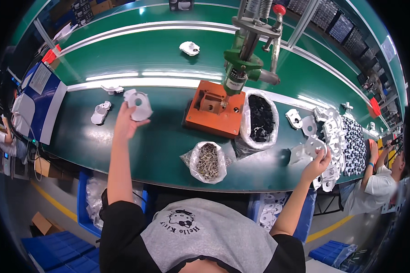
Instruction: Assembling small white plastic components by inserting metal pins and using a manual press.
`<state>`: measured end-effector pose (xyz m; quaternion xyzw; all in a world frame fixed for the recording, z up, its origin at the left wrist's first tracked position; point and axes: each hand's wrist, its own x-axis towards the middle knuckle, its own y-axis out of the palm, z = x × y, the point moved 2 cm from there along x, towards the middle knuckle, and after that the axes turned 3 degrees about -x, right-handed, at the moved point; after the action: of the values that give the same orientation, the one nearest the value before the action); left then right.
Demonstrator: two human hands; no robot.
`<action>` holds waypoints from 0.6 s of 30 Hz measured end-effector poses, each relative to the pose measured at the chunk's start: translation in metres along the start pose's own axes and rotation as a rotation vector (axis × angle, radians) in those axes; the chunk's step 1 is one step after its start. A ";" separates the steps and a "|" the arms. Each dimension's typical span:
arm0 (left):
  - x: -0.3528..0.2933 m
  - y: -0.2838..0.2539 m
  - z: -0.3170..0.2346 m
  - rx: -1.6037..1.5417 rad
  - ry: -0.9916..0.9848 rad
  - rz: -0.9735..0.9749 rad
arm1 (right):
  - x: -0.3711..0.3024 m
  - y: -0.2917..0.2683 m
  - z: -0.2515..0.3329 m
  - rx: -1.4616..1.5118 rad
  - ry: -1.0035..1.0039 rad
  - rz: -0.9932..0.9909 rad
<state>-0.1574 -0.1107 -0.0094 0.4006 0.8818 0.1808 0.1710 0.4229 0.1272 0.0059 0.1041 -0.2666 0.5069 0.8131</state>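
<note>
My left hand [124, 122], raised over the left part of the green bench, grips a white plastic housing part [145, 111] with a round hole, its thumb and fingers at the near edge. At the right, my right hand [317, 166] pinches another white plastic part [308, 144] with a ring-shaped opening, beside a pile of similar white parts [333, 136]. Between my hands stands an orange fixture block [214, 125] under the head of a green press [235, 81]. Nearer to me is an open plastic bag of metal pins [208, 162].
Right of the fixture sits a bag of small black parts [262, 118]. Loose white housings lie at the left [100, 113] and on the far belt [189, 48]. Rows of black parts [353, 148] lie beyond the pile, near another person [373, 191]. A blue-and-white machine [38, 102] stands left.
</note>
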 end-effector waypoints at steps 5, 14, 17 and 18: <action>-0.057 0.091 0.029 -0.243 -0.185 0.304 | -0.038 0.054 0.059 0.545 0.243 0.269; -0.138 0.194 0.067 -0.187 -0.234 0.497 | -0.136 0.135 0.163 0.886 0.341 0.851; -0.144 0.193 0.073 -0.184 -0.274 0.461 | -0.133 0.136 0.158 0.861 0.296 0.934; -0.145 0.192 0.075 -0.169 -0.281 0.474 | -0.132 0.136 0.157 0.869 0.295 1.043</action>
<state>0.0896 -0.0903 0.0348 0.6009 0.7130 0.2314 0.2773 0.2060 0.0198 0.0517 0.2087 0.0585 0.9010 0.3758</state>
